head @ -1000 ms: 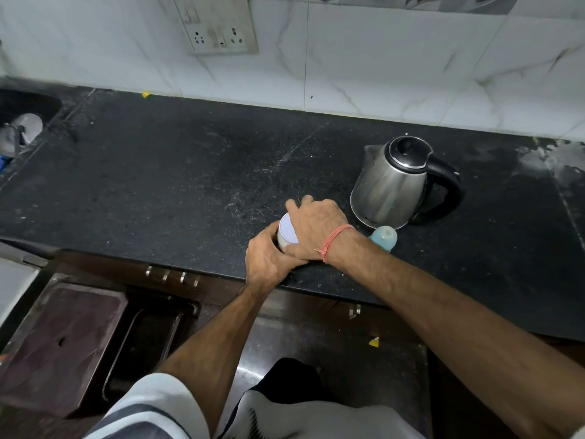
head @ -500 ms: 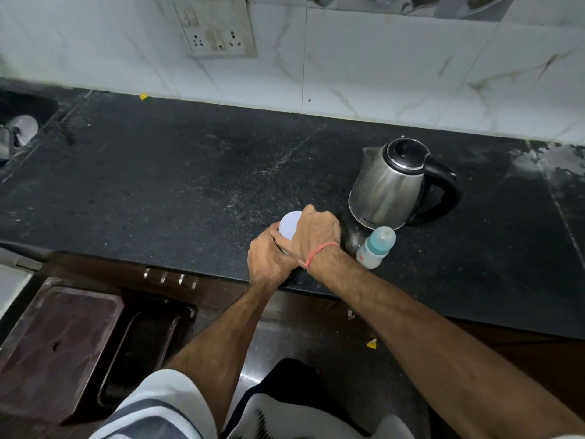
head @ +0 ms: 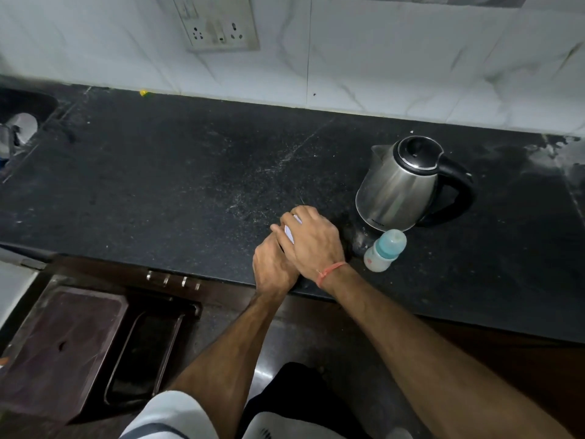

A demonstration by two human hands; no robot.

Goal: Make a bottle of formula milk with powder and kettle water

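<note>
A small container with a white lid (head: 289, 232) stands near the front edge of the black counter (head: 177, 185), mostly hidden by my hands. My left hand (head: 272, 267) wraps around its body from below. My right hand (head: 311, 240), with an orange thread at the wrist, is closed over the lid from above. A baby bottle (head: 384, 250) with a teal cap stands to the right of my hands, just in front of the steel kettle (head: 400, 185) with its black lid and handle.
A wall socket plate (head: 218, 26) sits on the white marble backsplash. A sink (head: 19, 122) with a tap lies at the far left. Below the counter an open dark drawer (head: 95, 337) sticks out at the lower left.
My right hand has shifted further over the lid, covering more of the white top. The baby bottle, hidden a second ago behind my wrist, shows fully now.
</note>
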